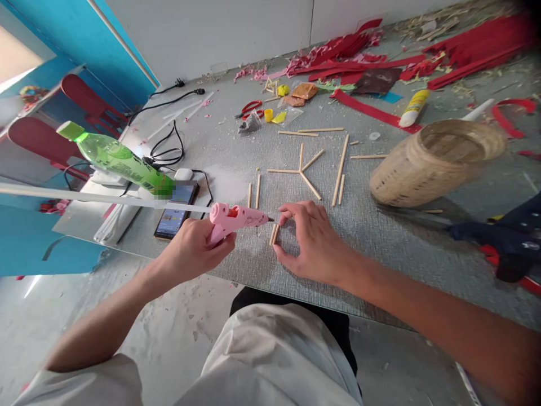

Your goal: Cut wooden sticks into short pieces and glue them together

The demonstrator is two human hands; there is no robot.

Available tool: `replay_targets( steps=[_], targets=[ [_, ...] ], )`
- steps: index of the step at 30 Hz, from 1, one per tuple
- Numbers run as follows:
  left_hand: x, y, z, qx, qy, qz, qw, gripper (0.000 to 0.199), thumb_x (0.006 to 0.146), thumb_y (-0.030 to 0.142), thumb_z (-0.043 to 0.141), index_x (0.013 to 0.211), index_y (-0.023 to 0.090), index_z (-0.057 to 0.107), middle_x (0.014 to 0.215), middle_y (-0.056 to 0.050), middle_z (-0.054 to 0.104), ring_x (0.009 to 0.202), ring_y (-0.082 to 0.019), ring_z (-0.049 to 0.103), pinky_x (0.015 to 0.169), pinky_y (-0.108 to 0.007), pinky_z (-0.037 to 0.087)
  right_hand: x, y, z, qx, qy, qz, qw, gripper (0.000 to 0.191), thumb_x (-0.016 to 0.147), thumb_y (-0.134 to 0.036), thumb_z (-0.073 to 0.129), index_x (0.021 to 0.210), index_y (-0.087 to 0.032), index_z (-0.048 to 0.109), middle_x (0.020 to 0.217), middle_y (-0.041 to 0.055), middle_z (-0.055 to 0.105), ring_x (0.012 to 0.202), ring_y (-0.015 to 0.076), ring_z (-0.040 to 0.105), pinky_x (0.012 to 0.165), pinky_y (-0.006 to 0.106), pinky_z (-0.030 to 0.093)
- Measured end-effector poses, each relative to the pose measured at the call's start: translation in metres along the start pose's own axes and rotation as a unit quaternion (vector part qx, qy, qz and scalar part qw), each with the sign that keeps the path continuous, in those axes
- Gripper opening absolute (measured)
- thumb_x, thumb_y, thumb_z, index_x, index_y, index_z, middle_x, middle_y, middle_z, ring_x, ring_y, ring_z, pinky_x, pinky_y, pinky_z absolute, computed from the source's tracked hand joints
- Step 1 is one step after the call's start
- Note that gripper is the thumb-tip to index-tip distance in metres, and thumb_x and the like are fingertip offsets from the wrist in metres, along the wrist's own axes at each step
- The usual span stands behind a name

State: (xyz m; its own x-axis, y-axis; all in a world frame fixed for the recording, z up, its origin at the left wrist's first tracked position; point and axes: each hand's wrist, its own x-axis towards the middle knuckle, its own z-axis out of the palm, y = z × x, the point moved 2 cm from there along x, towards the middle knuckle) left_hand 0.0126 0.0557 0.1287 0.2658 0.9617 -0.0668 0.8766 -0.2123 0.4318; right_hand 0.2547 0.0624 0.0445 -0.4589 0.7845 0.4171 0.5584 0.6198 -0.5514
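My left hand grips a pink hot glue gun, with a long white glue stick sticking out of its back. The nozzle points right, close to the fingertips of my right hand. Between that hand's thumb and fingers is a short pair of wooden sticks, lying side by side on the table. Left of them stand out two more upright-lying sticks. Farther back, several sticks form a branching shape, with a long stick to its right.
A green bottle lies tilted near a phone on the left. At right are a tan jar and a dark blue and red tool. Scissors, a glue tube and red strips lie farther back.
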Motion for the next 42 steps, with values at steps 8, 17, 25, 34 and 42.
replay_targets(
  steps=[8, 17, 25, 34, 42],
  targets=[
    [0.001, 0.003, 0.001, -0.010, -0.001, 0.042, 0.999, 0.042, 0.085, 0.030, 0.055, 0.058, 0.023, 0.023, 0.047, 0.008, 0.022, 0.042, -0.005, 0.020, 0.040, -0.023, 0.015, 0.000, 0.000, 0.000, -0.001, -0.004, 0.000, 1.000, 0.058, 0.087, -0.027, 0.069, 0.135, -0.020, 0.038, 0.117, 0.0128, 0.064, 0.117, 0.0369, 0.056, 0.100, 0.055, 0.045],
    [0.001, 0.002, 0.002, -0.004, 0.005, 0.052, 0.999, 0.040, 0.085, 0.029, 0.055, 0.058, 0.023, 0.026, 0.047, 0.009, 0.024, 0.042, -0.005, 0.021, 0.040, -0.023, 0.016, 0.000, -0.001, 0.000, 0.001, -0.002, 0.000, 1.000, 0.058, 0.087, -0.028, 0.068, 0.135, -0.021, 0.037, 0.117, 0.0126, 0.065, 0.117, 0.0365, 0.057, 0.100, 0.055, 0.046],
    [0.002, 0.002, 0.002, -0.008, 0.007, 0.061, 0.998, 0.039, 0.086, 0.028, 0.055, 0.059, 0.023, 0.027, 0.047, 0.009, 0.024, 0.042, -0.005, 0.021, 0.040, -0.022, 0.016, 0.001, 0.001, 0.000, 0.001, -0.005, -0.006, 1.000, 0.058, 0.087, -0.029, 0.069, 0.135, -0.021, 0.037, 0.116, 0.0119, 0.064, 0.116, 0.0359, 0.056, 0.100, 0.055, 0.045],
    [0.001, 0.000, 0.001, -0.024, 0.018, 0.085, 0.996, 0.040, 0.086, 0.024, 0.056, 0.061, 0.023, 0.025, 0.048, 0.010, 0.023, 0.042, -0.005, 0.019, 0.040, -0.022, 0.015, 0.000, 0.001, 0.000, -0.004, 0.002, -0.010, 1.000, 0.058, 0.087, -0.029, 0.069, 0.135, -0.020, 0.038, 0.115, 0.0120, 0.064, 0.115, 0.0358, 0.057, 0.099, 0.053, 0.045],
    [-0.001, -0.008, 0.016, -0.132, 0.062, -0.011, 0.989, 0.043, 0.085, 0.030, 0.066, 0.058, 0.020, 0.035, 0.051, 0.008, 0.031, 0.045, -0.004, 0.026, 0.040, -0.019, 0.019, -0.002, 0.000, -0.003, 0.007, 0.026, -0.013, 1.000, 0.057, 0.086, -0.027, 0.069, 0.134, -0.017, 0.041, 0.116, 0.0149, 0.063, 0.114, 0.0351, 0.057, 0.099, 0.054, 0.047]
  ],
)
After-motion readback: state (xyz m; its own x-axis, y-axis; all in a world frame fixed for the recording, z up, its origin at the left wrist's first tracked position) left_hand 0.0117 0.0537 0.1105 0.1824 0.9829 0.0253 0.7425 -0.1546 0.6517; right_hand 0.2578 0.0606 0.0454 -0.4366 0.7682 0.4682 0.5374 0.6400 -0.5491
